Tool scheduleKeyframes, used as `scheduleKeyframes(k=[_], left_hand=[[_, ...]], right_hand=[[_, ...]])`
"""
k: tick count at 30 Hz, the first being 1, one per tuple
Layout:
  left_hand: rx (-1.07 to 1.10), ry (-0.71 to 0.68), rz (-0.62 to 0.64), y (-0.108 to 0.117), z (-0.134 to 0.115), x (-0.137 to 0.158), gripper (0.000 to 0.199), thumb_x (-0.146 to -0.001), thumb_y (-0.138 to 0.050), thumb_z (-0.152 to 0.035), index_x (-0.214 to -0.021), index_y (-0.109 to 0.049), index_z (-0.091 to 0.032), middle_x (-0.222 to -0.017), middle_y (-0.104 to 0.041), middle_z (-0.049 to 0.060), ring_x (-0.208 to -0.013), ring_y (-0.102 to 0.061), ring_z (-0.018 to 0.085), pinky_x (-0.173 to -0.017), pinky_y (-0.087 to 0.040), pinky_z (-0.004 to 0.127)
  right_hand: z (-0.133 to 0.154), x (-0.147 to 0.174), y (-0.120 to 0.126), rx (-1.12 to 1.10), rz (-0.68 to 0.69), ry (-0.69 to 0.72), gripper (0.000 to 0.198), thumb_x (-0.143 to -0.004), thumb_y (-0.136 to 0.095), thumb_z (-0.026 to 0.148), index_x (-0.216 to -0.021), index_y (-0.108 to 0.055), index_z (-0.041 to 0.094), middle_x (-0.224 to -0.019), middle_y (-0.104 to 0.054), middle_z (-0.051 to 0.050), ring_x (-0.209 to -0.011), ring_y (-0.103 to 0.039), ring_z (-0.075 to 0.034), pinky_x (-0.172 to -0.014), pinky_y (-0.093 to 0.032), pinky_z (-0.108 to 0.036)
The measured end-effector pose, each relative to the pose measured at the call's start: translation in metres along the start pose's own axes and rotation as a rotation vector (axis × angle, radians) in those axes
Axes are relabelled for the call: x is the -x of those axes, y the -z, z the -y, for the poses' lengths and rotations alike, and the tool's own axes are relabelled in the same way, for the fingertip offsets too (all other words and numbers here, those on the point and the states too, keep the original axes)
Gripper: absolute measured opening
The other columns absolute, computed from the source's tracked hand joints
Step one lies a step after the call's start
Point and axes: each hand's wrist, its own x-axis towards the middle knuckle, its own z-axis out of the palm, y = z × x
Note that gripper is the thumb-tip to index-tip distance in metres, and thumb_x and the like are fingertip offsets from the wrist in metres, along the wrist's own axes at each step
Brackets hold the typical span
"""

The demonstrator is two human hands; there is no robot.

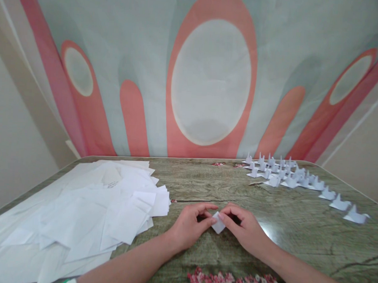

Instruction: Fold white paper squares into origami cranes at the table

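Note:
A small folded square of white paper [218, 226] is held between my two hands near the middle of the table, one corner toward me. My left hand [193, 221] pinches its left side between thumb and fingers. On the opposite side, my right hand [240, 223] grips the paper's upper right edge with thumb and forefinger. The far corner lies partly behind my fingertips. Loose white paper sheets [87, 212] spread in a wide heap left of my left hand. Folded white paper birds [291, 180] stand in rows at the far right.
The wood-patterned table [193, 182] has pink flower prints [219, 280] along its near side. A backdrop with coral and pale green shapes [207, 151] rises right behind the far edge. The nearest single paper bird [356, 215] sits toward the right edge.

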Motion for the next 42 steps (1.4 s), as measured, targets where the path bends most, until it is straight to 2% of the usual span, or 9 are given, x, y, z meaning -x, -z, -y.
scheduleKeyframes(k=[12, 15, 18, 21, 25, 29, 35, 39, 42], left_hand=[[-0.022, -0.013, 0.006, -0.002, 0.004, 0.000, 0.026, -0.081, -0.054, -0.023, -0.105, -0.060, -0.016, -0.079, -0.069, 0.002, -0.072, -0.062, 0.015, -0.072, -0.046, 0.025], [-0.071, -0.036, -0.010, -0.002, 0.005, 0.000, 0.029, -0.083, -0.051, -0.021, -0.111, -0.057, -0.017, -0.081, -0.069, 0.001, -0.073, -0.062, 0.015, -0.074, -0.047, 0.026], [-0.228, -0.143, -0.058, -0.001, 0.003, 0.001, 0.034, -0.082, -0.053, -0.018, -0.116, -0.054, -0.020, -0.098, -0.067, 0.002, -0.091, -0.059, 0.016, -0.086, -0.043, 0.029], [-0.425, -0.302, -0.050, 0.000, -0.002, 0.004, 0.034, -0.081, -0.053, -0.016, -0.114, -0.055, -0.023, -0.113, -0.060, 0.002, -0.105, -0.051, 0.017, -0.094, -0.036, 0.032], [-0.684, -0.423, 0.059, 0.000, -0.010, 0.008, 0.022, -0.086, -0.047, -0.017, -0.103, -0.060, -0.023, -0.102, -0.064, 0.002, -0.102, -0.051, 0.018, -0.093, -0.035, 0.036], [-0.880, -0.418, 0.131, 0.001, -0.016, 0.010, 0.018, -0.086, -0.046, -0.020, -0.098, -0.061, -0.021, -0.093, -0.064, 0.002, -0.095, -0.054, 0.017, -0.092, -0.035, 0.036], [-0.988, -0.440, 0.202, 0.000, -0.019, 0.012, 0.020, -0.087, -0.045, -0.023, -0.101, -0.058, -0.019, -0.098, -0.063, 0.004, -0.096, -0.054, 0.018, -0.092, -0.035, 0.036], [-1.042, -0.463, 0.222, -0.001, -0.020, 0.014, 0.025, -0.087, -0.046, -0.027, -0.109, -0.055, -0.019, -0.107, -0.061, 0.006, -0.102, -0.053, 0.020, -0.093, -0.034, 0.037], [-1.084, -0.460, 0.220, -0.003, -0.020, 0.015, 0.028, -0.087, -0.046, -0.030, -0.111, -0.054, -0.018, -0.110, -0.060, 0.007, -0.103, -0.052, 0.020, -0.095, -0.033, 0.038]], right_hand=[[-0.003, -0.001, 0.000, -0.009, 0.015, -0.040, 0.025, -0.086, -0.047, 0.035, -0.075, -0.061, 0.018, -0.069, -0.057, 0.001, -0.066, -0.053, -0.014, -0.063, -0.040, -0.025], [-0.011, -0.001, -0.003, -0.034, -0.010, -0.058, 0.019, -0.084, -0.049, 0.035, -0.085, -0.059, 0.019, -0.071, -0.058, 0.001, -0.066, -0.054, -0.014, -0.061, -0.041, -0.026], [-0.020, -0.003, -0.004, -0.012, -0.091, -0.075, 0.021, -0.082, -0.051, 0.033, -0.098, -0.053, 0.020, -0.070, -0.059, 0.001, -0.063, -0.055, -0.015, -0.058, -0.042, -0.026], [-0.026, -0.005, -0.003, 0.090, -0.109, -0.085, 0.015, -0.082, -0.051, 0.031, -0.091, -0.054, 0.020, -0.069, -0.060, 0.001, -0.061, -0.054, -0.015, -0.059, -0.041, -0.027], [-0.026, -0.007, -0.003, 0.190, -0.088, -0.073, 0.009, -0.081, -0.052, 0.027, -0.084, -0.055, 0.020, -0.066, -0.061, 0.001, -0.059, -0.054, -0.015, -0.059, -0.040, -0.027], [-0.021, -0.007, -0.004, 0.245, -0.078, -0.051, 0.007, -0.082, -0.050, 0.024, -0.082, -0.056, 0.020, -0.064, -0.060, 0.002, -0.058, -0.053, -0.014, -0.059, -0.039, -0.026], [-0.014, -0.010, 0.016, 0.276, 0.096, 0.058, 0.016, -0.085, -0.046, 0.021, -0.079, -0.061, 0.020, -0.072, -0.058, -0.001, -0.069, -0.054, -0.015, -0.064, -0.040, -0.026], [-0.013, -0.013, 0.040, 0.202, 0.313, 0.149, 0.019, -0.084, -0.050, 0.016, -0.095, -0.063, 0.022, -0.095, -0.056, -0.003, -0.081, -0.055, -0.014, -0.071, -0.043, -0.025], [-0.017, -0.015, 0.047, 0.183, 0.382, 0.193, 0.024, -0.081, -0.055, 0.017, -0.102, -0.063, 0.024, -0.104, -0.054, -0.005, -0.091, -0.054, -0.016, -0.076, -0.044, -0.026]])
